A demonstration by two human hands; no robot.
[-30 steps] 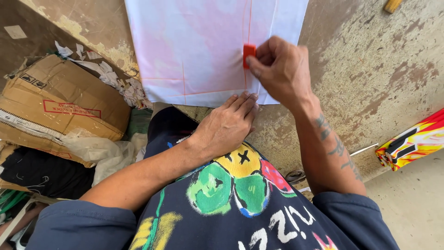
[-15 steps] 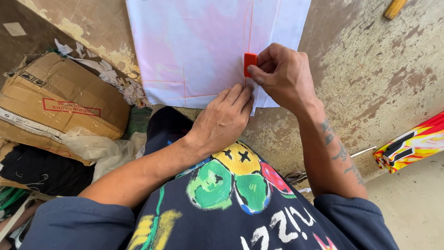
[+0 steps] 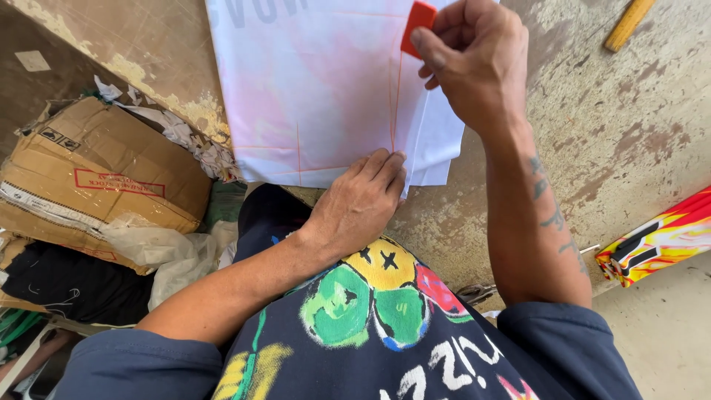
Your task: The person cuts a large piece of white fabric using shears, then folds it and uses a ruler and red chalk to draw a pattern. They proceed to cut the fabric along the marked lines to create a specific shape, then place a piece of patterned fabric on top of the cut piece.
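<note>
A stack of white and pink fabric sheets [image 3: 326, 89] lies flat on a worn concrete table [image 3: 592, 126]. Thin orange lines are drawn on the top sheet. My left hand [image 3: 359, 204] lies flat with fingers together, pressing the near edge of the fabric. My right hand [image 3: 478, 63] pinches a small red piece of chalk [image 3: 418, 26] against the fabric near the top of a vertical orange line, at the far edge of the view.
A crushed cardboard box [image 3: 89, 181] and crumpled plastic bags [image 3: 167, 248] sit at the left. A yellow wooden stick [image 3: 628, 24] lies at the far right. A red and yellow printed object [image 3: 659, 237] sits at the right edge.
My right hand has slid the red chalk away from me along the vertical line. My left hand has stayed pressed on the fabric's near edge.
</note>
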